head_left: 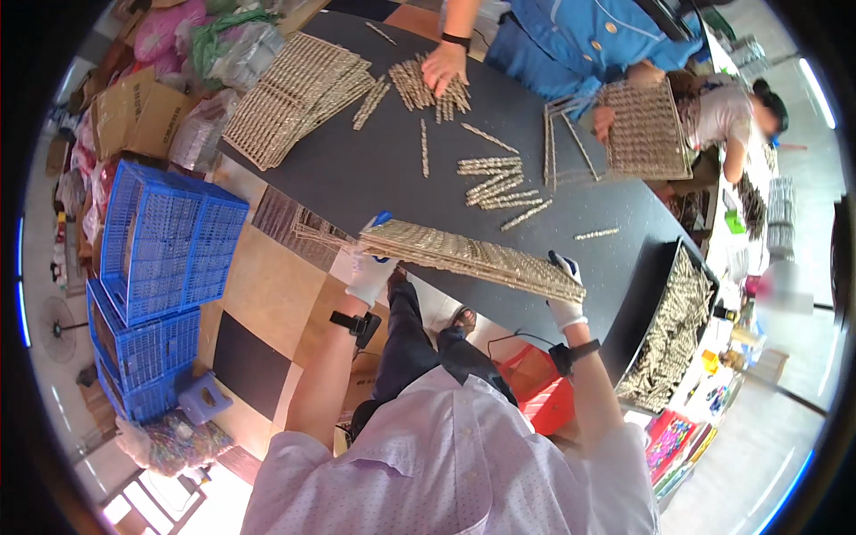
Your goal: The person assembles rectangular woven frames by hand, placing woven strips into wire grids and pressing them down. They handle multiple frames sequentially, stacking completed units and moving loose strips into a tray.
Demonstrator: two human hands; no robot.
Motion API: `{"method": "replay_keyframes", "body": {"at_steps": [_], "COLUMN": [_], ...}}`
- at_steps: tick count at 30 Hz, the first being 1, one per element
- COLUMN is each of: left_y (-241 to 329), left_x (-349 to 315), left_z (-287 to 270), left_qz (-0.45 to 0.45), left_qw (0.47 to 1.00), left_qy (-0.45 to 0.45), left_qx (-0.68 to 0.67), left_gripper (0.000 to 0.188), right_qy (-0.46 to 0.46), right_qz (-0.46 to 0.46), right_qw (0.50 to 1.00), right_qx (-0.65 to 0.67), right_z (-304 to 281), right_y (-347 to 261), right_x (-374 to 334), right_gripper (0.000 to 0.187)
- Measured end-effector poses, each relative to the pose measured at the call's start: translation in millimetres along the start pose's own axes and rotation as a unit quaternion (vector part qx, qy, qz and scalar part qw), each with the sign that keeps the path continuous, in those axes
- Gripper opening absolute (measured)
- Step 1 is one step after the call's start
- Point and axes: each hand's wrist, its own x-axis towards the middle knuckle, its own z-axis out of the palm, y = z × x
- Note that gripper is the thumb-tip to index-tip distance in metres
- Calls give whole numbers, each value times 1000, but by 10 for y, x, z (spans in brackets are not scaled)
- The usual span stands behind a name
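Note:
Both my hands wear white gloves with blue fingertips. Between them is a stack of woven beige panels, tilted and held over the near edge of the dark table. My left hand is closed on the stack's left end, a blue fingertip showing over the top. At the other end, my right hand grips the corner, with its fingers behind the panels. Loose twisted strips lie on the table beyond the stack.
At the far left of the table sits a pile of woven panels. Across, a co-worker's hand touches a bunch of strips; the other holds a woven panel. A black tray of strips stands right. Blue crates are stacked left.

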Motion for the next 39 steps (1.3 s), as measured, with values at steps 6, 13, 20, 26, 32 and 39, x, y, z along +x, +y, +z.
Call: {"method": "replay_keyframes", "body": {"at_steps": [6,13,20,26,32,39], "left_y": [-367,-51,124,-68,-71,-664], "left_x": [-56,74,129,568,1370,2147], "left_z": [200,225,-506,-1812,-2723,-3164], "left_qz": [67,-45,-151,-64,-156,-329], "left_qw": [973,997,978,943,912,878], "left_qy": [-118,-57,146,318,345,249], "left_qx": [184,37,-17,-73,158,243], "left_gripper": [61,55,54,41,37,40], "right_qy": [-10,38,-13,-15,-68,-198], "right_qz": [77,48,73,-114,-80,14], "right_qw": [997,990,996,993,990,956], "right_qx": [24,-125,-55,-38,-97,-219], "right_z": [35,22,164,1127,2367,3182], "right_y": [394,223,-819,-2429,-3199,-3685], "right_x": [-246,0,798,2070,3318,4078], "right_gripper": [56,46,51,58,60,63]}}
